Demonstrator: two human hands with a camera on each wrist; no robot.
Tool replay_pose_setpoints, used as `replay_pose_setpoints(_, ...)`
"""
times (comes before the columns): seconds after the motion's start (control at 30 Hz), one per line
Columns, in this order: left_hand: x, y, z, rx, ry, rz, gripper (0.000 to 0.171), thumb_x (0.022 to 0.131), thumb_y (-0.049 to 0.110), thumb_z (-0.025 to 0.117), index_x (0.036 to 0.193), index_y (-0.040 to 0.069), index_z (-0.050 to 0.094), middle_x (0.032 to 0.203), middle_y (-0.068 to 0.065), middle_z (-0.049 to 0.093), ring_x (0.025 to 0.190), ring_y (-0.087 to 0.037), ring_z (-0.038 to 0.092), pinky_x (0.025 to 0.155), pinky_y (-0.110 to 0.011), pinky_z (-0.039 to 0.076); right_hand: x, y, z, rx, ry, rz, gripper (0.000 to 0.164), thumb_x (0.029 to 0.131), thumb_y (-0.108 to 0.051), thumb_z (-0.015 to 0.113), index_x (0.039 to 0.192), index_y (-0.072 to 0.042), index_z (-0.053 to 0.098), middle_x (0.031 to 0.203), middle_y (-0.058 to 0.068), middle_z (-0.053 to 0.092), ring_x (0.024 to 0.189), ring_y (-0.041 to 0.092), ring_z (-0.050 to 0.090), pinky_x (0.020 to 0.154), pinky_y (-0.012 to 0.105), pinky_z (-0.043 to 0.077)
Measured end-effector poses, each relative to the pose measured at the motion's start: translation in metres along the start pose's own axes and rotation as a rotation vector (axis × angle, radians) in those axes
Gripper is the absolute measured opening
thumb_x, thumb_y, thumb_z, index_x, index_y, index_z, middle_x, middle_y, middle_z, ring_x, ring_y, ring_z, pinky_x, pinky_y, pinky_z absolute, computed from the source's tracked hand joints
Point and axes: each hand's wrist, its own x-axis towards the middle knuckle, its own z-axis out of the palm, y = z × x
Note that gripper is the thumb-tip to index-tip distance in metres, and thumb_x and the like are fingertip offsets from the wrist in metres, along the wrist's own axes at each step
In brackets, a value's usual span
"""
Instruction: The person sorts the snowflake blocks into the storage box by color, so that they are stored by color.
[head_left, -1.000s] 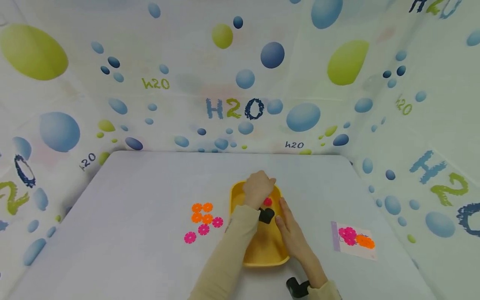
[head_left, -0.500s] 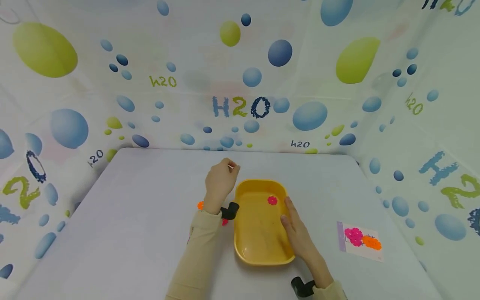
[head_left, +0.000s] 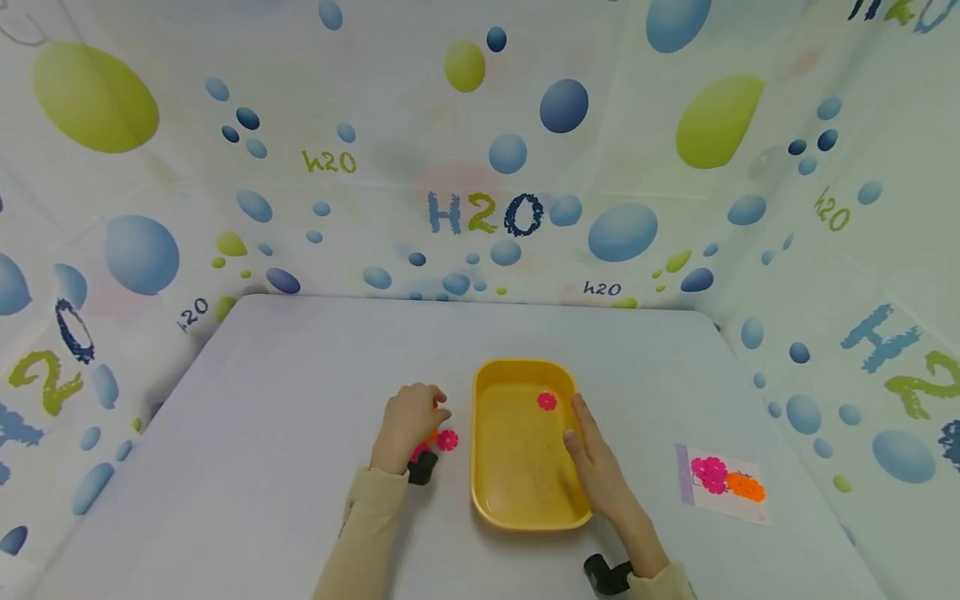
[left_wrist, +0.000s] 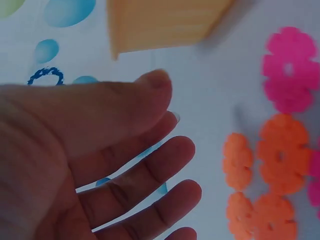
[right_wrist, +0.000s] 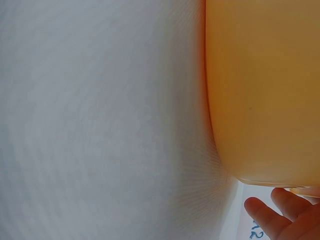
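Observation:
In the head view, my left hand [head_left: 405, 425] hovers over the flower-shaped discs left of the yellow tray, covering most of them. Its fingers are loosely bent and hold nothing in the left wrist view, with several orange flower discs [left_wrist: 283, 177] and pink flower discs [left_wrist: 290, 95] a short way beyond the fingertips. One pink disc [head_left: 447, 440] shows beside the hand. Inside the yellow tray [head_left: 525, 492], near its far right, lies a single pink flower disc [head_left: 547, 402]. My right hand [head_left: 600, 467] rests along the tray's right side, fingers straight and thumb at the rim.
A picture card [head_left: 725, 483] with pink and orange flower shapes lies on the white table [head_left: 300, 358] to the right. Behind stands a white backdrop [head_left: 390, 100] printed with blue and green drops.
My left hand has left the tray, passed over its left side and come down beside it over the loose discs. The right hand has stayed at the tray. The view has shifted slightly.

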Motion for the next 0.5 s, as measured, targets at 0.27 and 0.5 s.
replay_pose_setpoints(0.27,-0.014,-0.008,0.019,0.089,0.037,0.061,0.021,0.074,0.019,0.079,0.092,0.009,0.076,0.084,-0.006,0.068,0.08,-0.029,0.058,0.07,-0.044,0.049,0.001,0.001,0.0,-0.01,0.015,-0.019,0.059,0.105,-0.028,0.037,0.155,-0.006,0.014,0.161,0.019,0.016,0.147,0.042,0.019,0.116,0.058,0.015)
replay_pose_setpoints(0.5,-0.022,-0.01,0.027,0.086,0.065,0.076,0.022,0.068,0.019,0.083,0.085,0.01,0.074,0.088,-0.005,0.066,0.083,-0.028,0.055,0.072,-0.043,0.045,0.0,0.001,0.001,-0.003,0.013,-0.008,0.06,0.105,-0.031,0.036,0.155,-0.006,0.014,0.161,0.018,0.017,0.147,0.041,0.019,0.117,0.057,0.015)
